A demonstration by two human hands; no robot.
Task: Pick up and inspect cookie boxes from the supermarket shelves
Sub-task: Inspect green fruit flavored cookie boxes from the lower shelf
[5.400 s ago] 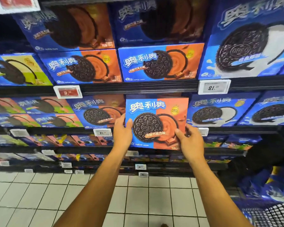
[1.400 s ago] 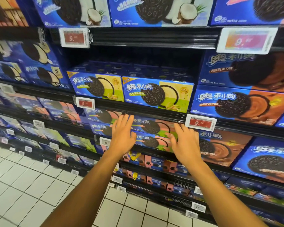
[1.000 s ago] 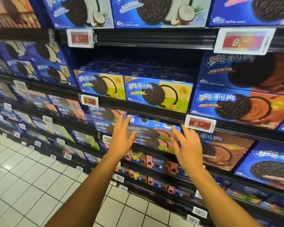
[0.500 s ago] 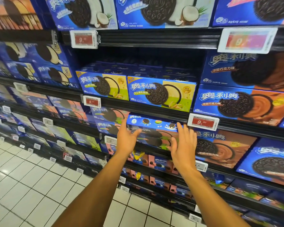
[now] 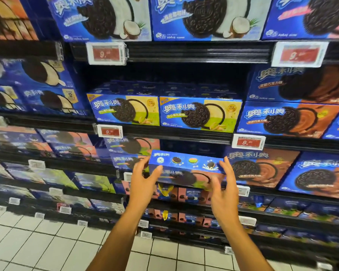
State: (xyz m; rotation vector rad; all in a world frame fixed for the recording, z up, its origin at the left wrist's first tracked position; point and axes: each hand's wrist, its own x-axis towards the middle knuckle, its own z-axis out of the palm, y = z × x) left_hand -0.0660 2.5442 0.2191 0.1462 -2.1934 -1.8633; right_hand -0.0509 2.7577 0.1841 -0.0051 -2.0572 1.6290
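A blue cookie box (image 5: 186, 165) with a pink and green front sticks out of the third shelf, tilted so its blue top face with small cookie pictures shows. My left hand (image 5: 143, 182) holds its left end, thumb on the front and fingers round the side. My right hand (image 5: 223, 186) holds its right end, fingers up along the side and thumb under the front. The box's lower front is partly hidden behind my hands.
Blue cookie boxes fill the shelves: yellow-green ones (image 5: 200, 114) above, orange chocolate ones (image 5: 260, 169) to the right, coconut ones (image 5: 204, 18) on top. Red price tags (image 5: 248, 141) hang on the black shelf rails. White floor tiles (image 5: 47, 249) lie below left.
My hands went from reaching flat toward the shelf to holding the box by both ends. The box has come forward out of its row and tipped, showing its top face.
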